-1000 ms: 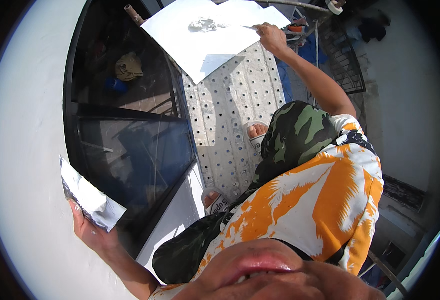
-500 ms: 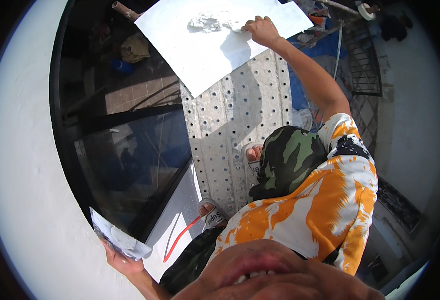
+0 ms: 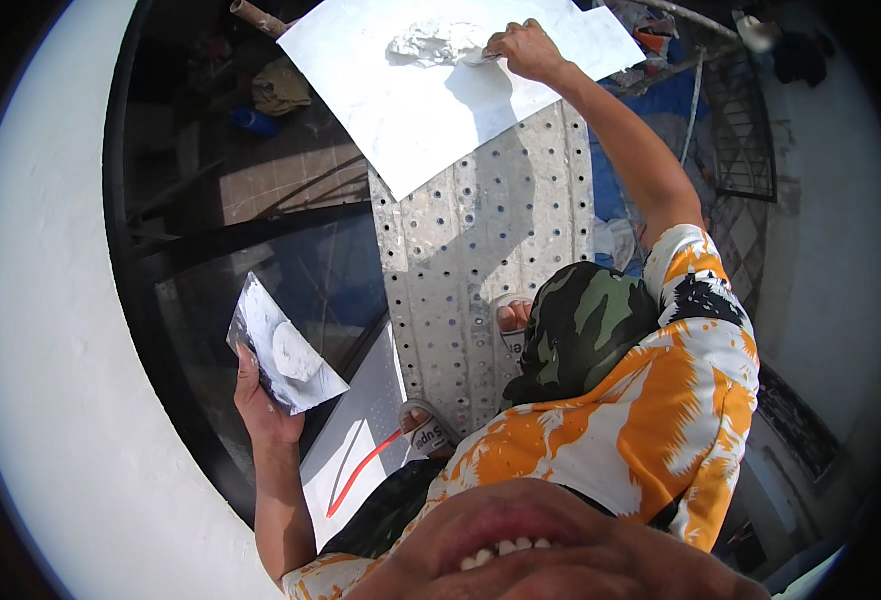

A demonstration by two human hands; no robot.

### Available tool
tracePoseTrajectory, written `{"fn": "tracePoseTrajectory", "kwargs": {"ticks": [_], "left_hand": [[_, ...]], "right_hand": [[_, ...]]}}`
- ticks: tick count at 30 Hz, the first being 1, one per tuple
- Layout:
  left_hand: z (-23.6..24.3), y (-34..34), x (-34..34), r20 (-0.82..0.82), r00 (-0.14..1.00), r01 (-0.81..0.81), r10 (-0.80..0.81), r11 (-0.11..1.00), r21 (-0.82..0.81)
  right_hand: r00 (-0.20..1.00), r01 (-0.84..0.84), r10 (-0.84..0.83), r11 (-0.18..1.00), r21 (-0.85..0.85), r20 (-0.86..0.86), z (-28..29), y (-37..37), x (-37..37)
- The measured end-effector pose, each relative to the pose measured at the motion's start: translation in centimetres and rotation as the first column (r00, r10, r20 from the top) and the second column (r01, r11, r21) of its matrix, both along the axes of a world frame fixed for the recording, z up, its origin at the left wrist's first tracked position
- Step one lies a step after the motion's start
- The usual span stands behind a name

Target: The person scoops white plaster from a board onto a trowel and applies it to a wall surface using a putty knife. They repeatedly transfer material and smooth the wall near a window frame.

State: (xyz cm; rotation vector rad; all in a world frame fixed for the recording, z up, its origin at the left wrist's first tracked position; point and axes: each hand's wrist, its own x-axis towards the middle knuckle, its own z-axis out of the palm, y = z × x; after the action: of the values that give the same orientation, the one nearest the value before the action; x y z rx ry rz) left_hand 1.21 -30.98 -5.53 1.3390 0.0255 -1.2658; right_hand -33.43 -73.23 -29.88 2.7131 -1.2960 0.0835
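My left hand grips the edge of a flat, shiny metal plate, with a smooth lump of white putty on it. It is held out over the dark glass at the left. At the far end, my right hand is closed at the right edge of a rough white putty mound. Its fingers pinch something low against the board, too covered to make out. The mound lies on a large white board, which rests across the perforated metal plank.
My sandalled feet stand on the plank. A white wall curves along the left, beside a dark-framed window. A red strip lies near my left foot. Poles, blue sheeting and a metal grille are beyond the right side.
My left hand has risen from beside the wall, bringing the metal plate up and inward, its putty-covered face now in view. The right hand stays at the mound, having shifted only slightly.
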Motion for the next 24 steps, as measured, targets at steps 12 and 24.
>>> {"fn": "tracePoseTrajectory", "kwargs": {"ticks": [12,24], "left_hand": [[-17.4,-22.3,-10.5,-0.237,0.961,-0.133,0.143,0.99,0.055],[-14.6,-23.4,-12.6,-0.408,0.904,0.028,-0.129,0.969,-0.244]], "right_hand": [[0.313,-0.289,-0.628,0.651,0.702,0.712,7.9,9.6,-0.5],[0.776,-0.25,0.077,0.949,0.193,0.627,9.5,13.6,-1.1]]}}
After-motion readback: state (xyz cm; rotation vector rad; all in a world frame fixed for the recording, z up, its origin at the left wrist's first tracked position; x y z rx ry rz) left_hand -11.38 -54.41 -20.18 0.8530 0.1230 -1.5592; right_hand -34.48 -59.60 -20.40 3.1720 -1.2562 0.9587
